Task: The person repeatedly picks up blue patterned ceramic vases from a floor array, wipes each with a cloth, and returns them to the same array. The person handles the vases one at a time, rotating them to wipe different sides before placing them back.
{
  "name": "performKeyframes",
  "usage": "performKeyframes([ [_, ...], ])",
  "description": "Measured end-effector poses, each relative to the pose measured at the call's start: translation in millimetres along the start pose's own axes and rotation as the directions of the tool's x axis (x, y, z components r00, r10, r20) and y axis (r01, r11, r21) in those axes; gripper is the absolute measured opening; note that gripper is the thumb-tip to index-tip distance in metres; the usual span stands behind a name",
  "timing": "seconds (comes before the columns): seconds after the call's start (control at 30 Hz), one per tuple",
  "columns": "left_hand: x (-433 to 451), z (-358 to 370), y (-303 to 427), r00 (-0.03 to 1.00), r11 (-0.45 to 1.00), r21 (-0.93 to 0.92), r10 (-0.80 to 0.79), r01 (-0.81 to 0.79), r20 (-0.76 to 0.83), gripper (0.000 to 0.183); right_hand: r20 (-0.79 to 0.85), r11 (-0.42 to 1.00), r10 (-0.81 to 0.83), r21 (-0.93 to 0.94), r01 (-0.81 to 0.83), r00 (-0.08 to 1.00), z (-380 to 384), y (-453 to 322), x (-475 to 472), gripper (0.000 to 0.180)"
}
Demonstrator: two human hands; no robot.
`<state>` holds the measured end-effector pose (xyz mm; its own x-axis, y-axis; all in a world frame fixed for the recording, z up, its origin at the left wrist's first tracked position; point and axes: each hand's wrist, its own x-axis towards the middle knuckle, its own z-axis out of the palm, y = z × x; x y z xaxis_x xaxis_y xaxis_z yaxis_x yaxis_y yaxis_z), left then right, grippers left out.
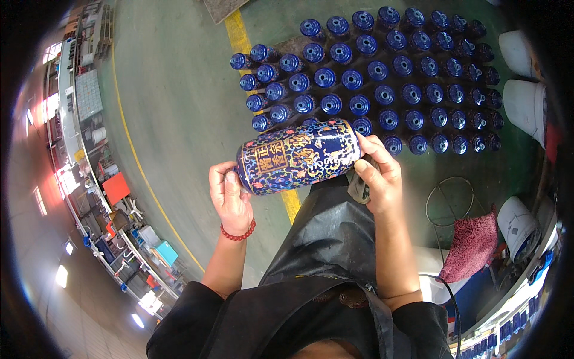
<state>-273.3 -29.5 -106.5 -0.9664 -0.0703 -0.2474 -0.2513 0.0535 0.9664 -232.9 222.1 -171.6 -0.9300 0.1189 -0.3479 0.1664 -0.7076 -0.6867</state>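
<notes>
A dark blue glazed ceramic bottle [298, 157] lies on its side in the air between my two hands. Colourful floral scrollwork covers it, along with a gold panel bearing writing. My left hand [231, 193], with a red bead bracelet at the wrist, grips the narrow neck end. At the base end, the thumb and fingers of my right hand [379, 177] close on the bottle's edge. Below that hand's thumb shows a grey-green object [360, 192], perhaps a cloth or pad; whether it is held cannot be made out.
Many similar blue bottles [358, 80] stand upright in rows on the green floor ahead. White buckets [524, 107] line the right side, near a red textured mat [471, 247] and a wire ring stand [450, 202]. Cluttered work benches [112, 215] run along the left.
</notes>
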Motion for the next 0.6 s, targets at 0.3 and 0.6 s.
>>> performKeyframes([
  [0.3,-7.0,6.7,3.4,0.991,0.98,0.151,0.134,-0.131,-0.008,0.028,-0.207,0.969,0.143,0.23,-0.094,0.968,11.6,3.9,9.7,0.013],
  [0.6,0.6,8.7,9.1,0.995,0.996,-0.019,-0.084,0.084,-0.051,0.02,0.056,0.99,-0.05,-0.131,0.057,0.997,1.2,-6.5,-3.9,0.048],
])
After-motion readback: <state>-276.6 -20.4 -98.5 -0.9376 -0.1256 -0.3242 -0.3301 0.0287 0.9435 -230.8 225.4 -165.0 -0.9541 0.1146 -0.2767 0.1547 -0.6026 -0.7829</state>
